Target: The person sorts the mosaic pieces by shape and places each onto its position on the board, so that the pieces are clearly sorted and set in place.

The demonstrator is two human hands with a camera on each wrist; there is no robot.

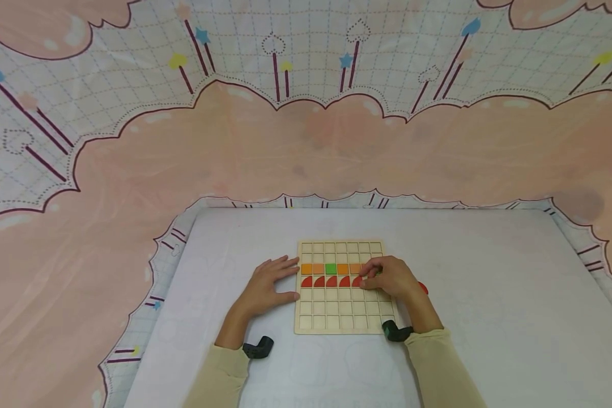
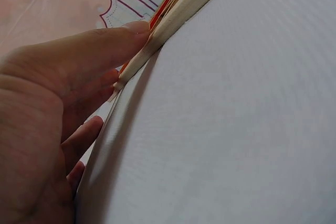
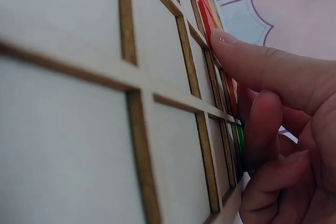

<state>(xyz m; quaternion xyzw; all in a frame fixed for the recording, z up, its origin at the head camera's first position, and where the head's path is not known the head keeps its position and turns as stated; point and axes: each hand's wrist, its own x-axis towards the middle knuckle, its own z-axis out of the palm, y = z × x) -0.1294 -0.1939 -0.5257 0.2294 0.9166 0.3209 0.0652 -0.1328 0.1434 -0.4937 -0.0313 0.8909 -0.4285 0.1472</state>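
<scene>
A square wooden grid board lies flat on the table. One row holds square tiles: orange ones such as this orange tile, and a green tile. In the row below sit several red quarter-circle pieces. My left hand rests against the board's left edge, fingers spread and fairly straight, the thumb touching the rim. Over the right part of these rows, my right hand has its fingers curled. Its thumb and forefinger are at the rightmost visible red piece, partly covering it.
Another red piece shows beside my right wrist, mostly hidden. The white tabletop surrounds the board. A pink and white patterned cloth hangs behind it. Each wrist wears a small dark device, such as this left one.
</scene>
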